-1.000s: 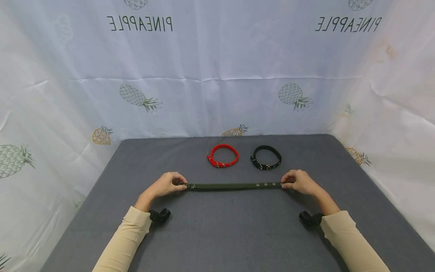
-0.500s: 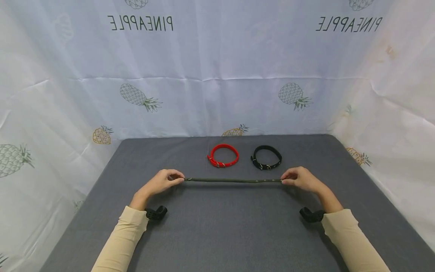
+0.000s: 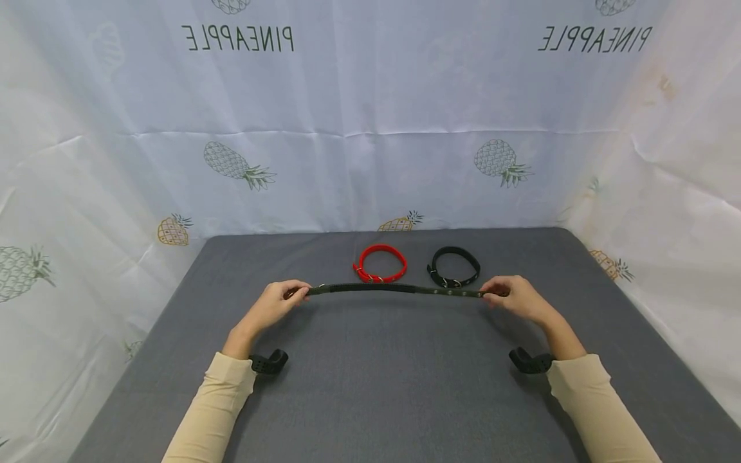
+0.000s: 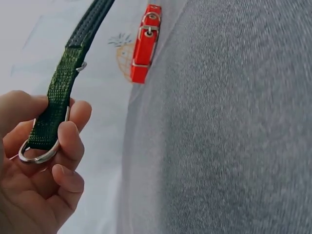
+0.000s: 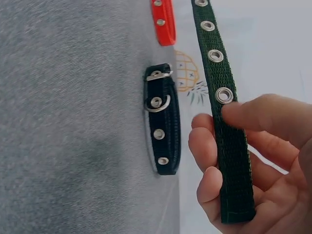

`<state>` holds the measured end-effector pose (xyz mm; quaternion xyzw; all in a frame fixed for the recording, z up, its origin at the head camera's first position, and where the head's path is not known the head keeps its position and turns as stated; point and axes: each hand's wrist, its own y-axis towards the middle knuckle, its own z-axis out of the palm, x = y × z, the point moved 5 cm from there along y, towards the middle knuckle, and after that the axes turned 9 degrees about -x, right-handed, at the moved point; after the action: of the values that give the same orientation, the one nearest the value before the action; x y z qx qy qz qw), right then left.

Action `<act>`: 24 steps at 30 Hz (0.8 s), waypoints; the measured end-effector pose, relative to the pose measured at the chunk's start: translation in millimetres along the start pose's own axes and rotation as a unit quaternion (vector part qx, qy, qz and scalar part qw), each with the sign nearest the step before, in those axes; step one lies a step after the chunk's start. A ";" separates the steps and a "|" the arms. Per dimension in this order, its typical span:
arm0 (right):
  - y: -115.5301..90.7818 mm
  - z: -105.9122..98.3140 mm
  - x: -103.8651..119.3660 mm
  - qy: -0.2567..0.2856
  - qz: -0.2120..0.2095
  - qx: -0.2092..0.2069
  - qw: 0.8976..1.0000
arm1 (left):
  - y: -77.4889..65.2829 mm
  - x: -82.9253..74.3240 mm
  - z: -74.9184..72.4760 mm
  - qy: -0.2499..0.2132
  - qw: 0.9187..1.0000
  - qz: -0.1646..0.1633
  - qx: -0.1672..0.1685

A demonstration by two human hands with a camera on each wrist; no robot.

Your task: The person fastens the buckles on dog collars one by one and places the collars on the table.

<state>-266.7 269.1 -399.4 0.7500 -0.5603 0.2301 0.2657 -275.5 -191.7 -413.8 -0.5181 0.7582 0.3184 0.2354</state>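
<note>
A dark green webbing collar (image 3: 370,287) is stretched between the two hands, unbuckled and bowed slightly upward. Its black padded lining faces the head camera. My left hand (image 3: 276,305) pinches the buckle end between thumb and fingers; a metal ring (image 4: 41,158) hangs at that end in the left wrist view. The fingers cover most of the buckle. With thumb and fingers, my right hand (image 3: 518,299) grips the other end, just past the last metal eyelet (image 5: 224,95). The strap appears held above the table.
Behind the strap lie a buckled red collar (image 3: 365,275) and a buckled black collar (image 3: 476,267), each forming a loop. They rest on a grey table (image 3: 382,386). White pineapple-print cloth (image 3: 370,180) hangs at the back and sides.
Both hands have moved toward the back of the table with the green collar. The strap has turned from its outer side, through edge-on, to its padded lining.
</note>
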 end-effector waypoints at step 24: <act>5.0 -17.6 26.4 0.161 0.009 -0.167 0.973 | 8.9 -44.0 -4.6 -0.011 0.989 0.064 -0.133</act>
<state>-265.3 260.5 -368.4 0.6429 -0.5473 0.2535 0.4721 -268.4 -164.8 -378.3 -0.4914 0.7384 0.4362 0.1515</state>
